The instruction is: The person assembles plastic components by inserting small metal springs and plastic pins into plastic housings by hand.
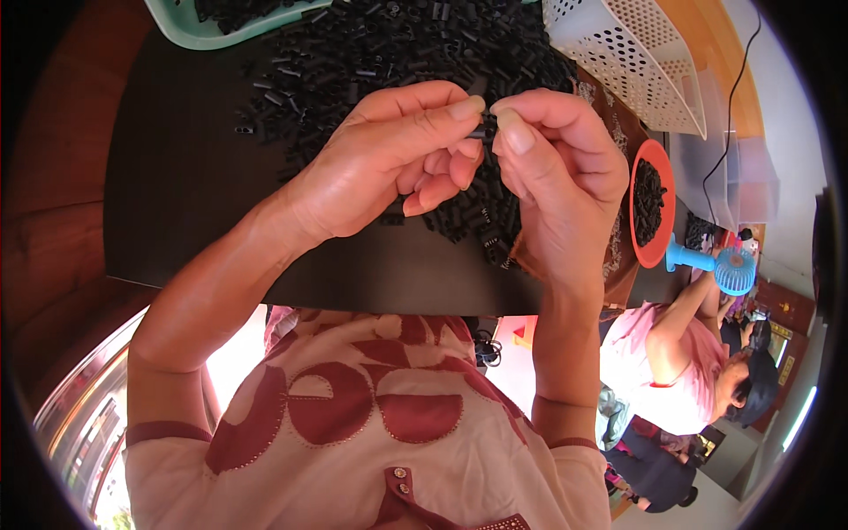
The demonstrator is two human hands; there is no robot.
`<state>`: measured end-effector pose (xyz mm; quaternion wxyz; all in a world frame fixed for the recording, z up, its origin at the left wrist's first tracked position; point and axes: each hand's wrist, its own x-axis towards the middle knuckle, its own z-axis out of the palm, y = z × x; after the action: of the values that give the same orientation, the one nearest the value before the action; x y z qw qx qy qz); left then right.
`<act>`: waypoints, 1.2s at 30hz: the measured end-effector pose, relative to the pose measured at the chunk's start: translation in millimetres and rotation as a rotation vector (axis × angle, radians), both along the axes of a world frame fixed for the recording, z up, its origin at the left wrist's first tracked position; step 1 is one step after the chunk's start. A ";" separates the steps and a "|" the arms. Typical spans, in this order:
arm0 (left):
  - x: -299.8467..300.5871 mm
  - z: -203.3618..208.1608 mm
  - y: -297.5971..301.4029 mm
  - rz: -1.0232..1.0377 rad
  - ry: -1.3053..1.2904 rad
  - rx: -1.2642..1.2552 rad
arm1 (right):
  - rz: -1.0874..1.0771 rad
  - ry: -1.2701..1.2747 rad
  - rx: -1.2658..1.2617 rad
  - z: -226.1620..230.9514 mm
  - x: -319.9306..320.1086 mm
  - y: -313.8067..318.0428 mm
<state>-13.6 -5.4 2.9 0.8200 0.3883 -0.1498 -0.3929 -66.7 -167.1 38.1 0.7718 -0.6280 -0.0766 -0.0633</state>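
The left hand [389, 146] and the right hand [565, 159] meet over the dark table [185, 177], their fingertips close together with a narrow gap between. The left thumb and index finger come together at the tips, while its other fingers curl loosely below. The right thumb and index finger also come together, and the rest of that hand's fingers fold in behind the thumb. A small dark bit [478, 131] shows beside the left fingertips; I cannot tell whether either hand is clamped on it or whether it belongs to the heap [397, 53] behind. That heap, made of many short black parts, spreads over the table beyond and beneath both hands, and one part [245, 130] lies just beside its left edge. At the far left a green tray [190, 40] bears more black parts. At the far right a white basket [618, 62] with round holes stands tilted in view near the heap. Right of the right hand, a red bowl [654, 257] contains dark pieces [649, 203], with a brown cloth [621, 283] between it and the hand. A blue fan [735, 270] is just beyond the bowl, and a black cable [730, 124] runs down near some clear plastic [757, 181]. Farther right, a co-worker [662, 367] in pink wears a dark cap [761, 389].
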 end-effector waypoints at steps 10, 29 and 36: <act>0.3 -1.3 0.8 0.024 0.058 -0.080 | -0.005 -0.025 0.115 -14.0 7.1 9.7; -0.1 -0.2 -2.5 0.011 0.132 -0.057 | -0.021 -0.096 0.000 -21.8 2.4 4.2; 1.1 1.1 -2.1 0.013 0.071 -0.018 | -0.044 -0.205 -0.340 -15.3 5.8 1.2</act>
<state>-12.5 -7.5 4.0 0.8309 0.3677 -0.1216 -0.3996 -61.0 -165.8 22.7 0.6414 -0.7410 -0.1505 -0.1297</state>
